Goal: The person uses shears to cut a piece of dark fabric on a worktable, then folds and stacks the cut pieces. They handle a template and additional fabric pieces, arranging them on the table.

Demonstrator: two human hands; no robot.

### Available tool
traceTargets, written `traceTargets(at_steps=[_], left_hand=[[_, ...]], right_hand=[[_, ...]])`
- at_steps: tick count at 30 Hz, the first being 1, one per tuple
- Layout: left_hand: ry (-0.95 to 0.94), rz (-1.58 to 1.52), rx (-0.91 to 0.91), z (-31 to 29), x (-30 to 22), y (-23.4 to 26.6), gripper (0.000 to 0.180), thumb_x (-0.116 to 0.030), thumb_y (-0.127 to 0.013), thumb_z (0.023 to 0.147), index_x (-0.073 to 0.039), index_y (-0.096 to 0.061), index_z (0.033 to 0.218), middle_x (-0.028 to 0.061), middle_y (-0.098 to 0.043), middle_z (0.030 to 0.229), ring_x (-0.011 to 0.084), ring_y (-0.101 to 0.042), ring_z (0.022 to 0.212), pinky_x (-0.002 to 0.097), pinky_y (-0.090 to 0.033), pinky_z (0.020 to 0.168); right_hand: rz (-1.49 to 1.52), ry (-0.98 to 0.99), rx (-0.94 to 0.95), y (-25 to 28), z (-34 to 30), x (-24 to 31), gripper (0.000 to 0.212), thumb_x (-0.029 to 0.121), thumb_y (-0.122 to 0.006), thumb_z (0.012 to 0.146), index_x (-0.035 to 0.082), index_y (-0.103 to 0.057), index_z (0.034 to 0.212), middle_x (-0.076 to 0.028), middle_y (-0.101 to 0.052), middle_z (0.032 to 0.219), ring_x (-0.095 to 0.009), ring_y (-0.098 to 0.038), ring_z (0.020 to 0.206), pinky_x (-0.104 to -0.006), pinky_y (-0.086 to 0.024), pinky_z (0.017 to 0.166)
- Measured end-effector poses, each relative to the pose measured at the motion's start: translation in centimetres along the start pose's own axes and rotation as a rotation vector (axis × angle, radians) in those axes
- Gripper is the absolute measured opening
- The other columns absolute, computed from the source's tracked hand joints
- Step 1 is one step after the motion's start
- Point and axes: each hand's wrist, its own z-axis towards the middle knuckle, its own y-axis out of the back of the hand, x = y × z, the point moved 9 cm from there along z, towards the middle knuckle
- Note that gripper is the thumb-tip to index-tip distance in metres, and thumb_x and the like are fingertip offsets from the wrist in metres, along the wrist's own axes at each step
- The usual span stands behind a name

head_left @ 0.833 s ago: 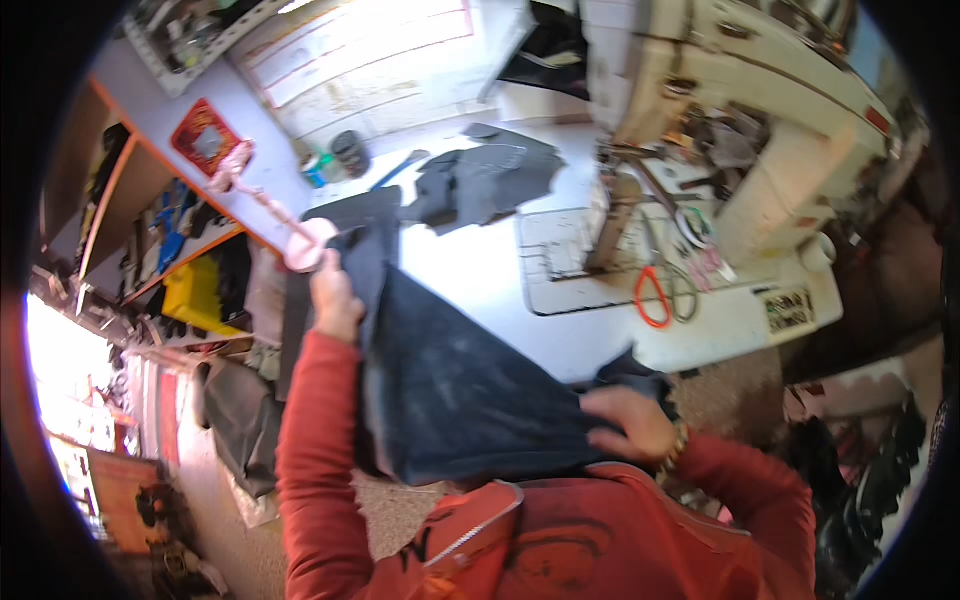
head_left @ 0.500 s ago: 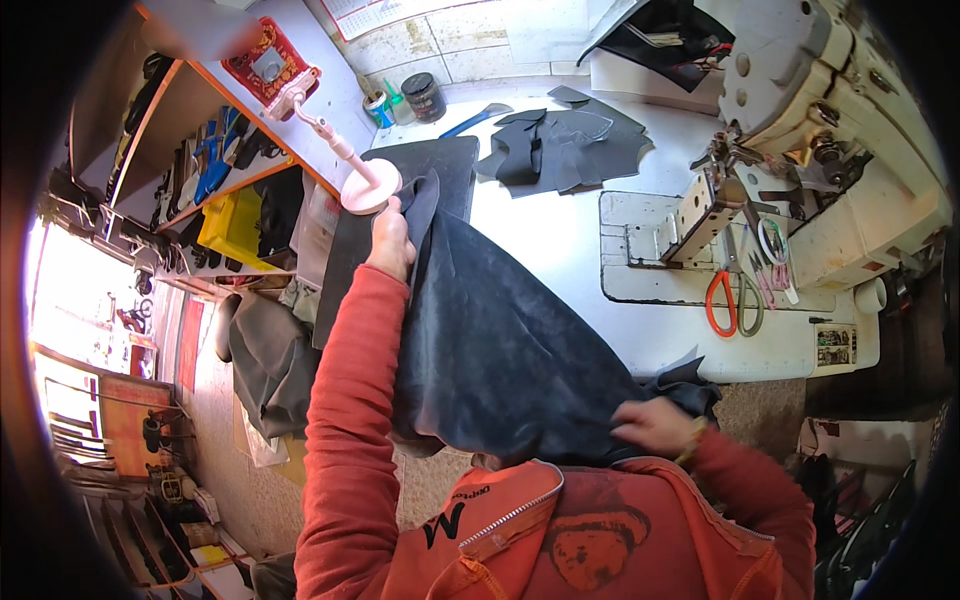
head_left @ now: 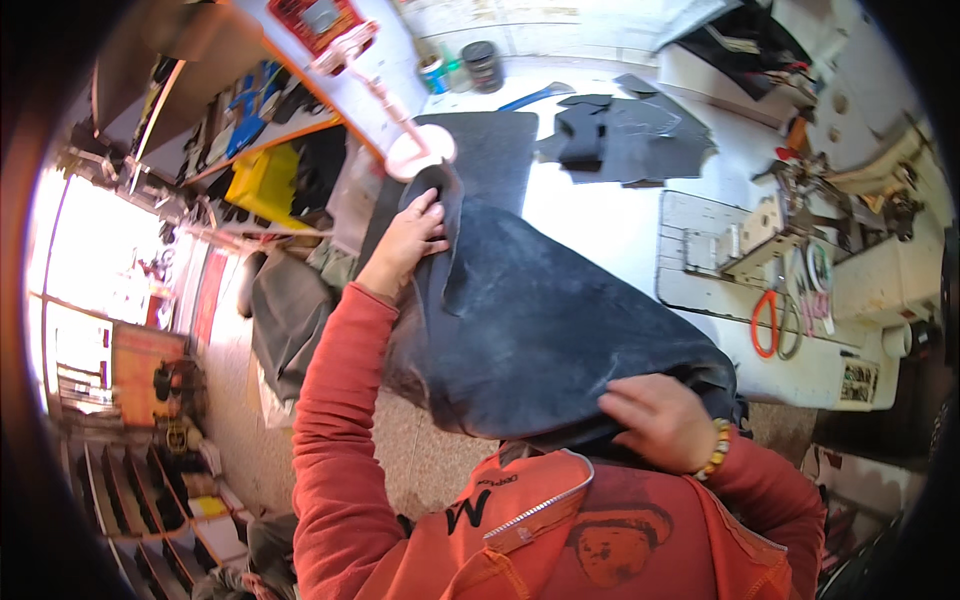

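A large dark blue-black sheet of leather spreads from the table's front edge down over my lap, with its far left edge folded over. My left hand is closed on that folded edge, fingers curled over the top, just below the round base of a pink phone stand. Flat on the sheet's lower right part rests my right hand, fingers stretched out and slightly blurred. Crumpled leather lies beyond its wrist.
A dark board lies under the stand. Cut dark leather pieces and a blue-handled tool are at the back. To the right stand a sewing machine and orange-handled scissors. Shelves with a yellow bin are at left.
The view has shifted, so the table things sit further right. My left hand shows its fingers over the fold, a little nearer me. My right hand has flattened out on the leather.
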Motion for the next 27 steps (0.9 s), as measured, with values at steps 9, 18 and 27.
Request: traceTargets(at_steps=[9, 18, 27], left_hand=[[-0.549, 0.934, -0.478, -13.4, 1.9, 1.3, 0.049, -0.016, -0.067, 0.087, -0.009, -0.055, 0.133, 0.0256, -0.032, 0.151, 0.0399, -0.03, 0.139, 0.0449, -0.029, 0.113], [-0.431, 0.746, -0.562, -12.1, 5.3, 2.0, 0.037, -0.006, -0.069, 0.079, 0.002, -0.057, 0.112, 0.0155, -0.06, 0.109, 0.0323, -0.058, 0.104, 0.0375, -0.045, 0.091], [-0.468, 0.504, -0.514, -10.1, 3.6, 3.0, 0.023, -0.003, -0.068, 0.082, 0.0, -0.065, 0.105, 0.0076, -0.067, 0.1, 0.0171, -0.062, 0.096, 0.0289, -0.047, 0.088]], right_hand=[[-0.066, 0.125, -0.025, -4.1, 4.1, -0.5, 0.011, 0.018, -0.068, 0.074, 0.013, -0.058, 0.076, -0.001, -0.056, 0.081, -0.021, -0.057, 0.079, -0.0338, -0.045, 0.073], [1.306, -0.713, -0.84, 6.3, -0.1, -16.1, 0.016, 0.012, -0.045, 0.102, 0.003, -0.056, 0.109, -0.001, -0.063, 0.095, -0.009, -0.06, 0.086, -0.0253, -0.051, 0.076], [0.013, -0.432, -0.411, 5.6, -3.7, -6.3, 0.071, 0.046, -0.071, 0.084, 0.0, -0.047, 0.133, -0.018, -0.052, 0.132, -0.034, -0.052, 0.122, -0.0406, -0.043, 0.101]])
